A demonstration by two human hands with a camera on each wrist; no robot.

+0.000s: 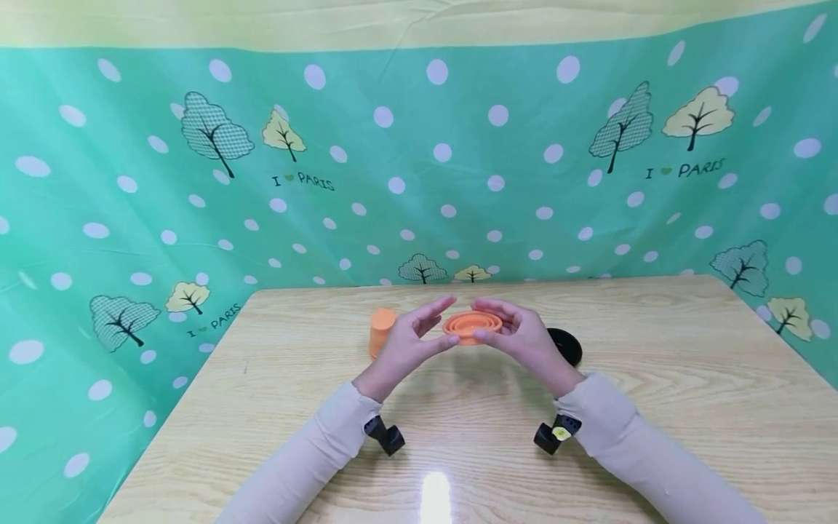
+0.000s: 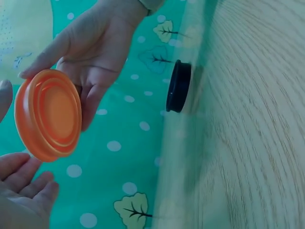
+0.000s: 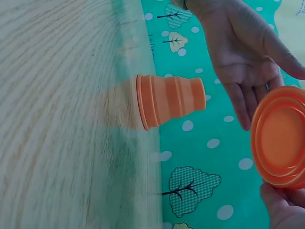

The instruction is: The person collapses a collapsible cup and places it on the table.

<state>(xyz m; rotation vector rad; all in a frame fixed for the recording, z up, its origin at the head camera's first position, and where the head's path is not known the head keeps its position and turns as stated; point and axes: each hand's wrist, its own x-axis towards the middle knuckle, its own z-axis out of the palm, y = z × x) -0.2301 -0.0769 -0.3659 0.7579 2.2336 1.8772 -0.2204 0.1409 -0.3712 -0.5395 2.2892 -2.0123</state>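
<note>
An orange collapsible cup (image 1: 473, 327), pressed flat into concentric rings, is held above the table between both hands. My right hand (image 1: 524, 336) pinches its rim between thumb and fingers. On the other side my left hand (image 1: 414, 340) has its fingers spread, the thumb tip close to the rim; whether it touches cannot be told. In the left wrist view the folded cup (image 2: 56, 114) shows its ringed face, the right hand (image 2: 97, 52) at its edge. The right wrist view shows the left hand (image 3: 243, 52) with extended fingers beside the cup (image 3: 282, 138).
A second orange cup (image 1: 381, 329), extended and upside down (image 3: 169, 100), stands behind the left hand. A black round lid-like disc (image 1: 567, 348) lies behind the right wrist. The wooden table (image 1: 301, 349) meets a green dotted cloth (image 1: 419, 167) at the back.
</note>
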